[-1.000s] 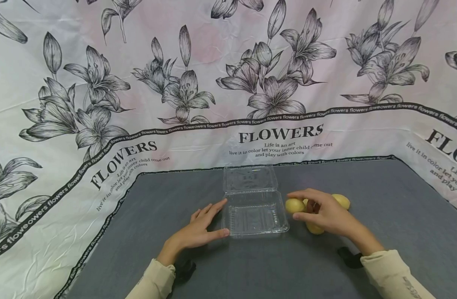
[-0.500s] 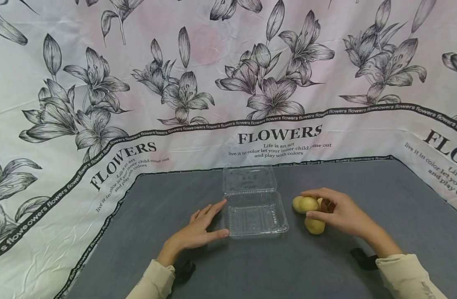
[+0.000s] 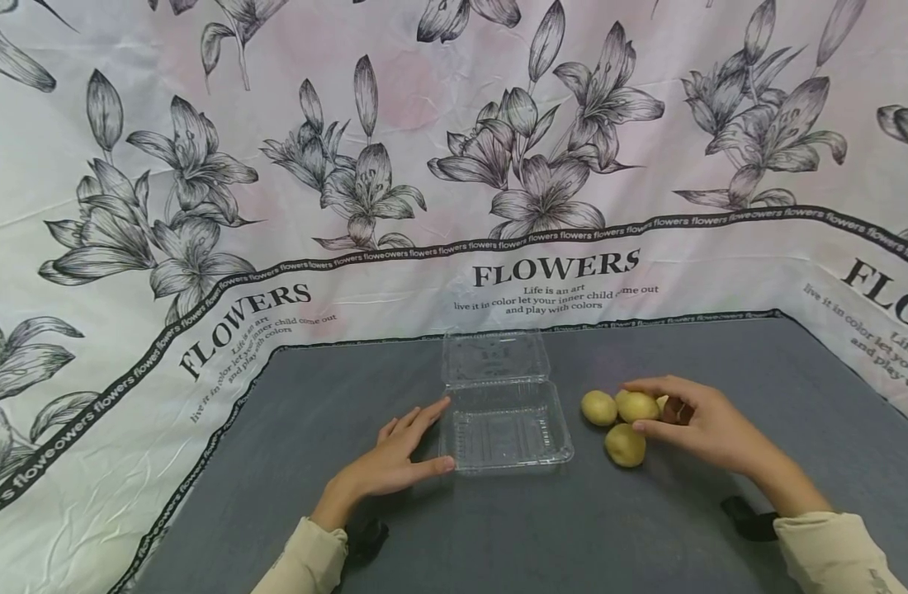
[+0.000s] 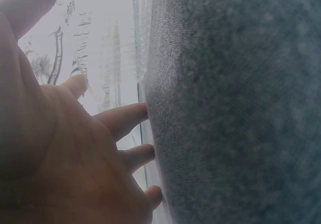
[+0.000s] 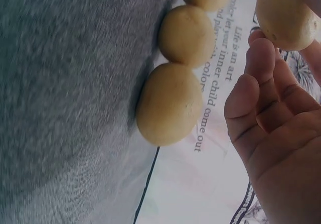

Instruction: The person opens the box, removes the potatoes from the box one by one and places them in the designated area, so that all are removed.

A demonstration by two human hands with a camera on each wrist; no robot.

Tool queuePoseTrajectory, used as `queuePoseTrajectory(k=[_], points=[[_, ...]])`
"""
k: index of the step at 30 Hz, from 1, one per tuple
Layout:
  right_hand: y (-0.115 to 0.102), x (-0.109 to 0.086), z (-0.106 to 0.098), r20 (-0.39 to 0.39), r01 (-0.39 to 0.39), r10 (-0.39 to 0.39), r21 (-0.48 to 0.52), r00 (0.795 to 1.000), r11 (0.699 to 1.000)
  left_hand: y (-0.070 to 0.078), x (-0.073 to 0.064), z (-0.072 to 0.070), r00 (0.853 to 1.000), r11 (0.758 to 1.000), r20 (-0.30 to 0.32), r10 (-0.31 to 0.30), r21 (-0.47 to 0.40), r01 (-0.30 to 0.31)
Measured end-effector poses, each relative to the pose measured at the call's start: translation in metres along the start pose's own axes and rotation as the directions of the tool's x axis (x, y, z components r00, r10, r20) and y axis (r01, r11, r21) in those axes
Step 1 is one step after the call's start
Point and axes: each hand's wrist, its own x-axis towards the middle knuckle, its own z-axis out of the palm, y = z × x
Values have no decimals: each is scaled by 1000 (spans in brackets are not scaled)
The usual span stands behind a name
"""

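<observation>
My right hand (image 3: 699,425) pinches a small yellow potato (image 3: 638,407) between thumb and fingers. In the right wrist view the held potato (image 5: 286,15) appears at the upper right, apart from a row of others. Two potatoes lie closest to the hand in the head view: one to its left (image 3: 598,407) and one just in front (image 3: 625,445). Another is partly hidden behind the fingers. My left hand (image 3: 394,455) lies with spread, straight fingers at the left edge of a clear plastic clamshell box (image 3: 509,464), whose lid (image 3: 496,356) is folded back. Nothing shows inside the box.
The grey tabletop (image 3: 290,429) carries everything. A white curtain (image 3: 394,297) printed with lilies and "FLOWERS" stands along its back and sides. A dark object (image 3: 747,520) shows under the right wrist, and another (image 3: 368,538) by the left wrist.
My right hand has moved to the right, away from the box, with the potato in its grip. The potatoes it covered show more fully. My left hand and the box have stayed put.
</observation>
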Motion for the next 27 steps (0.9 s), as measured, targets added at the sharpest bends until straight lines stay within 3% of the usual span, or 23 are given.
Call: queuePoseTrajectory(k=[12, 27], points=[[13, -8, -22, 110, -124, 127, -30, 986, 992, -1, 1, 0, 1000, 1000, -1, 8, 6, -8], [19, -11, -28, 221, -195, 195, -21, 956, 981, 0, 0, -2, 1000, 1000, 2, 6, 6, -6]])
